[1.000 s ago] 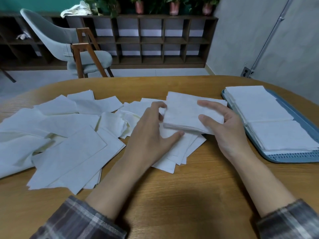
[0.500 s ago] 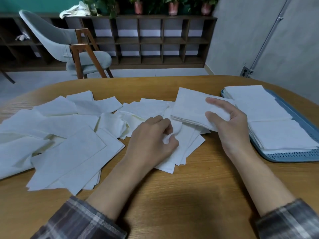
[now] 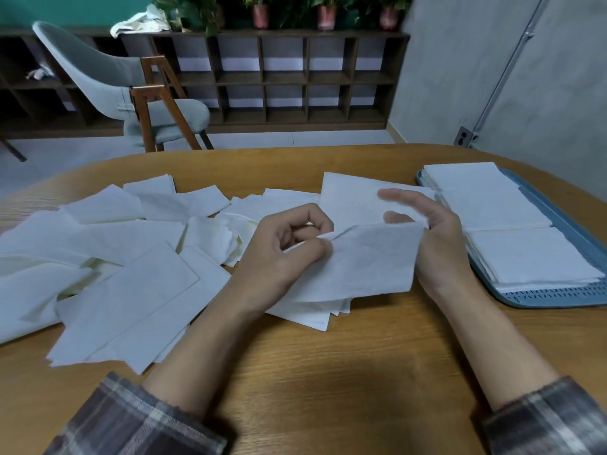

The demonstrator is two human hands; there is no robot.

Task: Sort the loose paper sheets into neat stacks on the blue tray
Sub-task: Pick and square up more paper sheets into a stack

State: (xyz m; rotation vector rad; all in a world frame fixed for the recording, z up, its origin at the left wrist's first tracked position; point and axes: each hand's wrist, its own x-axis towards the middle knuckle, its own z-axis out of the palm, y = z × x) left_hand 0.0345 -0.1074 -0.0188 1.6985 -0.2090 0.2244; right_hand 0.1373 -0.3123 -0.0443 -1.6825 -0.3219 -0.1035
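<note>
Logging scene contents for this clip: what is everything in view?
table: one, wooden, foreground
loose sheets: many, white, table left and centre
tray: one, blue, table right
stacks: two, white, on tray
chair: one, grey, wooden legs, behind table
shelf: one, dark brown, back wall
pots: three, pink, on shelf
left hand: pinches one white sheet, centre
right hand: beside tray, by a small white pile; grip blurred

Setting: office or study-type room. Oval light-wood worktop (image 3: 328, 372) near. Grey shell chair with brown wooden legs (image 3: 108, 80) far left. Dark wooden cubby shelving (image 3: 282, 77) along far wall, green plants in pink pots (image 3: 325, 18) on top. Grey wall socket (image 3: 464, 136) right.
</note>
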